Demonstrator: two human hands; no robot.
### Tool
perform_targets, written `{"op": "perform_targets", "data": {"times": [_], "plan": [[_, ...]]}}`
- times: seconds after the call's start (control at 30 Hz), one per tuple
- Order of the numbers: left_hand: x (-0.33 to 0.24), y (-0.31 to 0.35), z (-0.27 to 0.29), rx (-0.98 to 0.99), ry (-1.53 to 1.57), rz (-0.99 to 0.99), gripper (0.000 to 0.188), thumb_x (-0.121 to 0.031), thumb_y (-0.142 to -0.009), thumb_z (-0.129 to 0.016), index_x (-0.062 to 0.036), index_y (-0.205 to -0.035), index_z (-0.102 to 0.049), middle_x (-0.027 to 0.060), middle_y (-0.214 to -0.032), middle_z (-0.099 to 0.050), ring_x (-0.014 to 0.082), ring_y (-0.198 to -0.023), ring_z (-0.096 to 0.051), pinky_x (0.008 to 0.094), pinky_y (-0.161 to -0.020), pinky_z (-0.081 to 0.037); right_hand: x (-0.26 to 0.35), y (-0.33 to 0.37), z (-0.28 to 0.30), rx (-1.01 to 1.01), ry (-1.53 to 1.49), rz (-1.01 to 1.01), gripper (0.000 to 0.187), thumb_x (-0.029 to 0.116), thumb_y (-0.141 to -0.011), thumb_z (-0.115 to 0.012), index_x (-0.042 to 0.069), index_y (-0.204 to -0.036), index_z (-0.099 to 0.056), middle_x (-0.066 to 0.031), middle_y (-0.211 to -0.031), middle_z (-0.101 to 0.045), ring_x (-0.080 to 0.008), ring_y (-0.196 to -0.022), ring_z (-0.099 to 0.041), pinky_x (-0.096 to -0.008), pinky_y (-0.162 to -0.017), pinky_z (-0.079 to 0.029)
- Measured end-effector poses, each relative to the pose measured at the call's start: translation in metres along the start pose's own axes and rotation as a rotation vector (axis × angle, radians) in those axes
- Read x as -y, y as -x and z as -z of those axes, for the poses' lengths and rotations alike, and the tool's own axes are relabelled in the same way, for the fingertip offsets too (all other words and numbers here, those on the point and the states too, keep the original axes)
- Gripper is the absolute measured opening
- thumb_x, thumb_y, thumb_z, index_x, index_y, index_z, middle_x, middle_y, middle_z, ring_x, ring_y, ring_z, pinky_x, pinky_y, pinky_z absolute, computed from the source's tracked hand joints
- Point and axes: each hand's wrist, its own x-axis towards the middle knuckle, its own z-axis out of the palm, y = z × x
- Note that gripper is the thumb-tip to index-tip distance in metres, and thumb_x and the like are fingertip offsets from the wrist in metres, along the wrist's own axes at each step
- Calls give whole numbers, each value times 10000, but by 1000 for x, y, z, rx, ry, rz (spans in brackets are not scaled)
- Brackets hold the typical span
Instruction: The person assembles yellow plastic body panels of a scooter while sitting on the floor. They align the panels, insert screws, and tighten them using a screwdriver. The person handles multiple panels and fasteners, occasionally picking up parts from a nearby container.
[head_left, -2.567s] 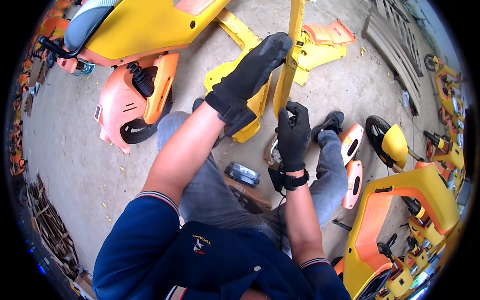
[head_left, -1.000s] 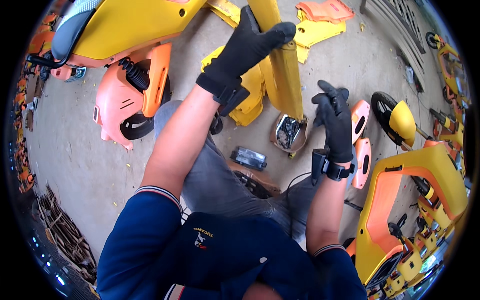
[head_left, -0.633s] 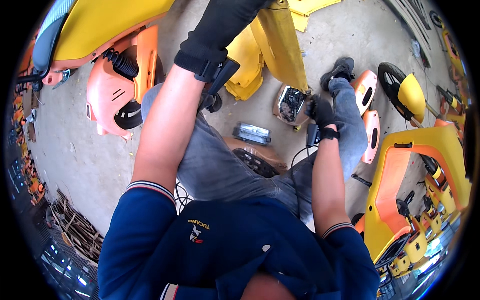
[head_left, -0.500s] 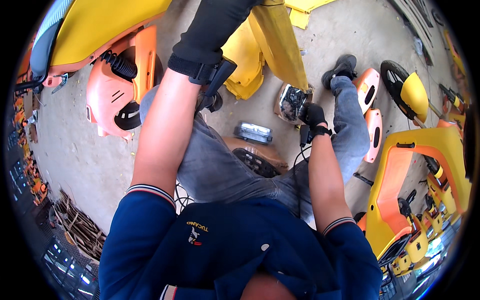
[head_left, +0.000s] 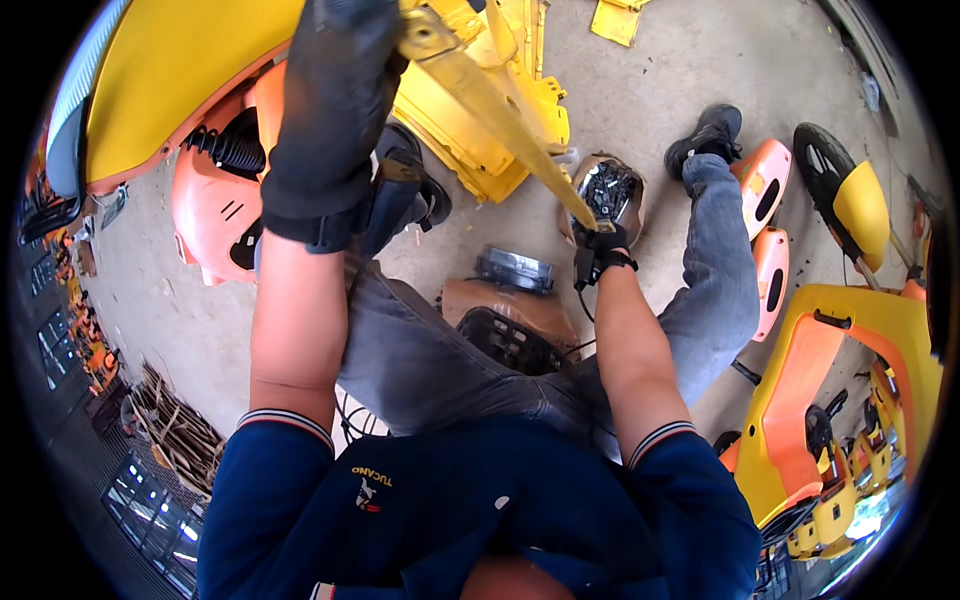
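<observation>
A long yellow plastic panel (head_left: pixel 505 120) is tilted between my two hands, seen nearly edge on. My left hand (head_left: pixel 340 90), in a black glove, is raised close to the camera and grips the panel's upper end; its fingers are partly hidden. At the panel's lower tip is my right hand (head_left: pixel 608 242), also in a black glove, with fingers closed on that tip. Just beyond the right hand stands an open bag of small dark hardware (head_left: pixel 610 188). On the floor between my legs, a clear lamp unit (head_left: pixel 515 270) lies against a brown carton (head_left: pixel 465 298).
Yellow panels (head_left: pixel 525 75) are stacked on the floor ahead. A yellow and orange scooter body (head_left: pixel 190 80) is at left. Pink-orange covers (head_left: pixel 765 190) lie beside my right leg, near a wheel with a yellow fender (head_left: pixel 850 200). A yellow frame (head_left: pixel 790 400) stands at right.
The panel has turned edge on, and its lower tip has come down to my right hand. My left hand has shifted left; my right hand has moved slightly left, away from the hardware bag.
</observation>
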Motion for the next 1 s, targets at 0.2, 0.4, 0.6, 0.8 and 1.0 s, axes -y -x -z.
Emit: {"op": "perform_targets", "data": {"times": [0.2,0.4,0.6,0.8,1.0], "plan": [[-21,16,85,-76,-415,132,578,-398,-1046,-456,-58,-1499,-342,169,-1446,-471,266,-1324,-481,381,-1147,-367,110,57,-3,78,575,102,380,401,-821,-718,141,-1099,-726,-135,-1083,-727,-310,-1013,-689,-386,-860,-528],[-17,9,113,42,-1342,-419,640,-358,-988,-522,-3,-1491,-348,202,-1494,-427,334,-1368,-441,423,-1161,-327,44,10,-22,69,-95,-56,228,236,-956,-579,58,-1017,-708,-59,-914,-710,-182,-810,-659,-329,-729,-512],[-27,11,117,16,-1297,-376,652,-387,-986,-516,-2,-1486,-352,200,-1481,-438,330,-1357,-451,425,-1154,-338,65,15,-35,-16,-1288,-434,198,202,-989,-521,86,-904,-658,0,-784,-622,-126,-706,-586,-284,-642,-488],[-36,19,118,13,-1208,-278,666,-416,-983,-510,0,-1481,-356,199,-1468,-449,326,-1347,-462,427,-1146,-348,74,34,-22,-153,-122,36,227,268,-955,-575,113,-792,-602,-17,-734,-607,-159,-647,-587,-299,-573,-476],[-37,45,114,55,-974,24,681,-445,-981,-504,1,-1476,-361,197,-1456,-461,322,-1337,-472,430,-1139,-359,58,6,-21,-464,614,-43,269,260,-957,-520,60,-867,-676,-154,-838,-725,-279,-715,-694,-417,-612,-537]]}}
